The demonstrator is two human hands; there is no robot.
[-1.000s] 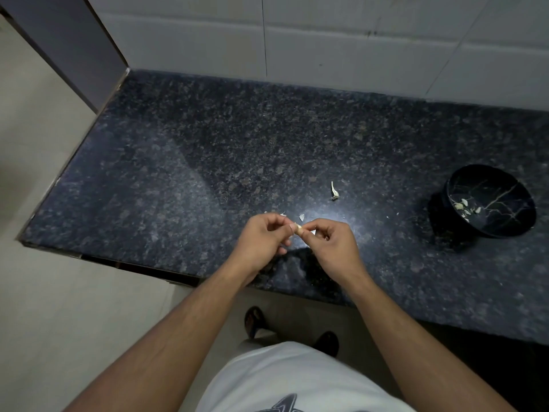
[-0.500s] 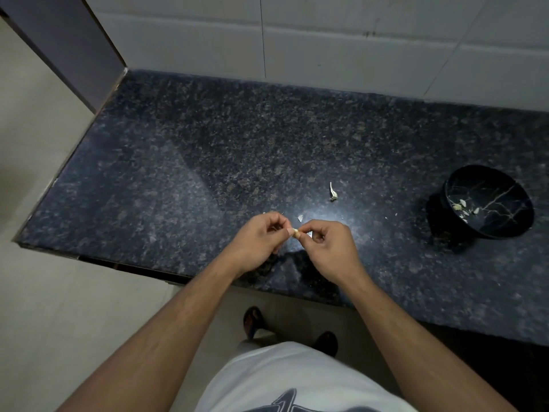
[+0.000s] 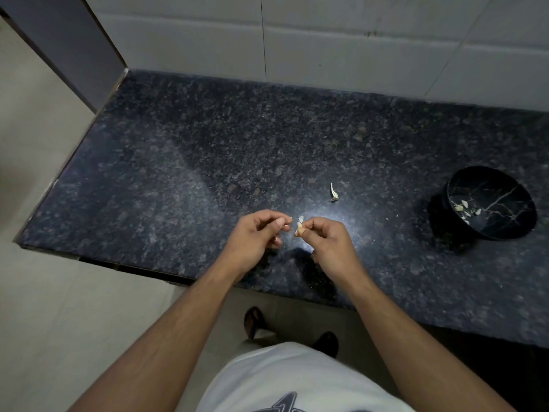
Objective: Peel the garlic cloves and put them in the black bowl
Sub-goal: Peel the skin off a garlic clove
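pale garlic clove (image 3: 298, 231) pinched in right hand (image 3: 328, 242) — left hand (image 3: 258, 234) beside.

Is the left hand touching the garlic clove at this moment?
Apart. The head view shows dark countertop between the left hand fingertips and the garlic clove, which only the right hand pinches.

Two hands were in view — one garlic clove (image 3: 298, 230), one black bowl (image 3: 491, 203), one garlic stem (image 3: 334, 193) on one granite counter (image 3: 208, 150); bowl bits too small to count.
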